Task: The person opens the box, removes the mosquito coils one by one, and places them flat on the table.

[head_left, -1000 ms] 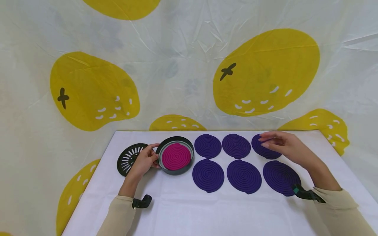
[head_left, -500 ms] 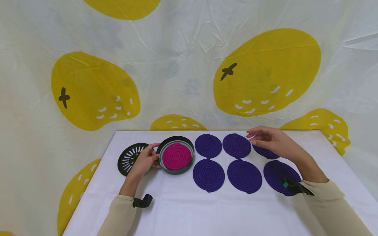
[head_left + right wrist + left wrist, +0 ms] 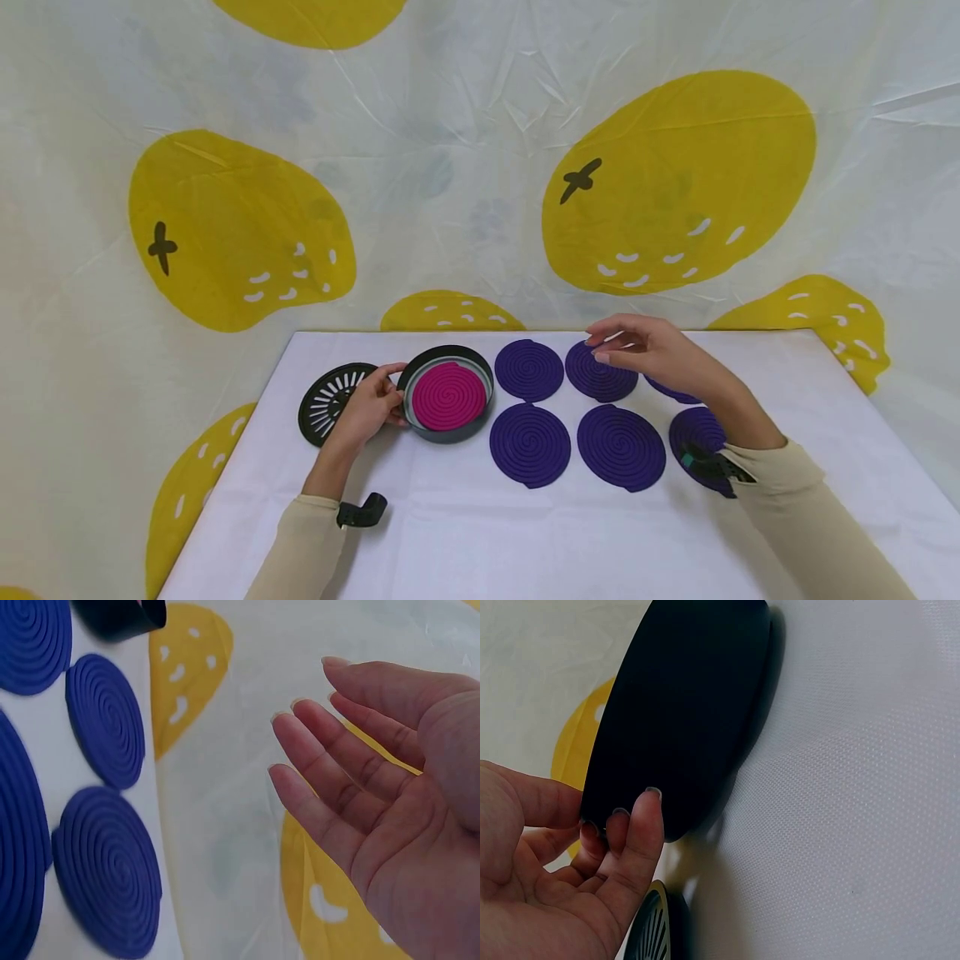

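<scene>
In the head view my left hand holds the left side of a round black holder. The holder stands tipped toward me, with a pink spiral coaster inside. From the left wrist, thumb and fingers grip the edge of its dark outer face. My right hand hovers over the back row of purple spiral coasters, fingers loosely bent, nothing in them. It overlaps the back middle coaster and hides much of the back right coaster. The right wrist view shows the fingers apart, palm bare.
Several purple coasters lie in two rows, among them the back left one and front ones. A black slotted round cover lies left of the holder, partly behind my left hand. A lemon-print curtain hangs behind the white table.
My right hand has moved left, from over the back right coaster to over the back middle one. The left hand and the holder have kept their place.
</scene>
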